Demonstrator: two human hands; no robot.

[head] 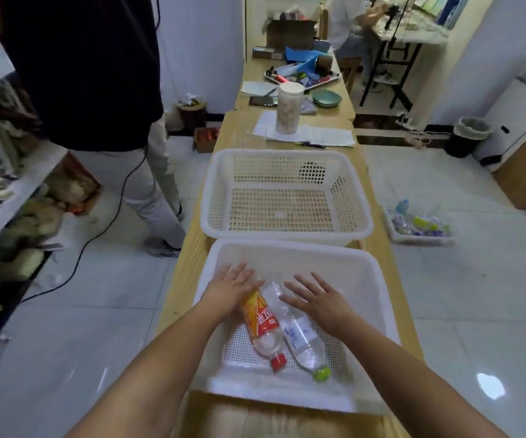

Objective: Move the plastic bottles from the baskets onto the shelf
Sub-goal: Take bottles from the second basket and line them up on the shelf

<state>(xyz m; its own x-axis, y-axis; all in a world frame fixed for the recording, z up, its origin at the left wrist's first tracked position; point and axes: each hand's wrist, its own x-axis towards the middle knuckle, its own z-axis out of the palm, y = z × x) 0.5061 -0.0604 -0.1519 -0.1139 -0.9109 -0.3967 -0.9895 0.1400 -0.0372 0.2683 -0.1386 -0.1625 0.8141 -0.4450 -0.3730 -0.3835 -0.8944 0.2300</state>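
In near basket [378, 295]: your left hand [233, 287] spread over red-capped bottle [260, 324], right hand [315, 298] spread by green-capped bottle [303, 339]; wrap each mid-body.

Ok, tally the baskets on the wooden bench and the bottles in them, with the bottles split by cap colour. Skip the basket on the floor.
2 white baskets: near basket, far basket
1 red-capped bottle
1 green-capped bottle
Total: 4
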